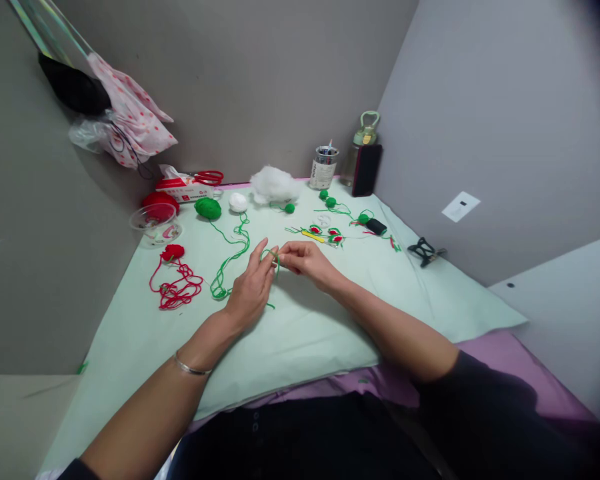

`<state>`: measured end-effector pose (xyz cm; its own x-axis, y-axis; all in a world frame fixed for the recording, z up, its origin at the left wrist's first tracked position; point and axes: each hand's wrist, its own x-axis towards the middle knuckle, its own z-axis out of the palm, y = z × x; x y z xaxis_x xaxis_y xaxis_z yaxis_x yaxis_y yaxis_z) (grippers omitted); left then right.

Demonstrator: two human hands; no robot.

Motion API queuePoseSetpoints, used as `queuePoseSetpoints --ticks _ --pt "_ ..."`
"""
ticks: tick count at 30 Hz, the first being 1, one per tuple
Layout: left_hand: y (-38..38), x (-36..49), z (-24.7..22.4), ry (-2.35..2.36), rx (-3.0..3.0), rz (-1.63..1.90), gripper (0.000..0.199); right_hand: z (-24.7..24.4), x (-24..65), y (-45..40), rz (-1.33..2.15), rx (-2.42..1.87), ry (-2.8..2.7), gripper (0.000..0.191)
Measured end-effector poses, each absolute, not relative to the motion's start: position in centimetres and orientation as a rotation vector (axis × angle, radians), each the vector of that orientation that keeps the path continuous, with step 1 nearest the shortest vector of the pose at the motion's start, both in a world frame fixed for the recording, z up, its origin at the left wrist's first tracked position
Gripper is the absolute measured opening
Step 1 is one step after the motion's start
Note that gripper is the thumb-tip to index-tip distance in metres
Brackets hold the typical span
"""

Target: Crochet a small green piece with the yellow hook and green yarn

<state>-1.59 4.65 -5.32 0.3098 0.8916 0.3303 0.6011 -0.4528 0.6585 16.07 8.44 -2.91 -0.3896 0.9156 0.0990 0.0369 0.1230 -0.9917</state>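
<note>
My left hand (251, 287) is raised over the middle of the table with green yarn (279, 267) looped about its fingers. Close against it, my right hand (307, 261) pinches the same yarn at the left fingertips. A short yarn end hangs below the hands. From the left hand a loose green strand (225, 273) runs back toward a green yarn ball (208, 209). Beyond the right hand lie a yellow-handled crochet hook (313, 236) and several small red, white and green crocheted pieces (334, 238). Whether the right fingers also hold a small tool is too small to tell.
Tangled red yarn (181, 287) lies left, near a clear plastic tub (156, 230). Behind are a tissue box (187, 190), red scissors (209, 177), white stuffing (274, 185), a pen can (324, 168), a bottle (351, 160) and a phone (367, 171). A black claw clip (425, 252) sits right.
</note>
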Motion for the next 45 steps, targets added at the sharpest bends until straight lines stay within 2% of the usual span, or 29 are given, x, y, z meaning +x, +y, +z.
queuePoseSetpoints --ticks 8,14,19,25,33,45 --pt "4.9 -1.8 -5.3 1.265 2.122 0.999 0.045 -3.1 16.1 8.6 1.236 -1.002 -1.702 0.028" --pt "5.0 -1.9 -5.1 1.155 1.987 1.085 0.046 -3.5 15.5 7.4 0.855 -1.127 -1.803 0.017" --pt "5.0 -1.8 -5.0 1.164 1.874 1.122 0.045 -3.6 15.2 6.6 0.65 -1.165 -1.864 0.015" --pt "5.1 -2.0 -4.9 1.245 1.895 1.162 0.042 -3.4 15.5 6.6 0.65 -1.13 -1.843 0.018" --pt "5.1 -2.0 -5.9 1.201 2.119 1.2 0.044 -2.3 15.4 6.6 0.907 -0.987 -1.816 0.026" --pt "5.2 -2.1 -6.3 1.177 2.261 1.208 0.047 -2.9 15.4 6.2 0.619 -1.088 -1.88 0.017"
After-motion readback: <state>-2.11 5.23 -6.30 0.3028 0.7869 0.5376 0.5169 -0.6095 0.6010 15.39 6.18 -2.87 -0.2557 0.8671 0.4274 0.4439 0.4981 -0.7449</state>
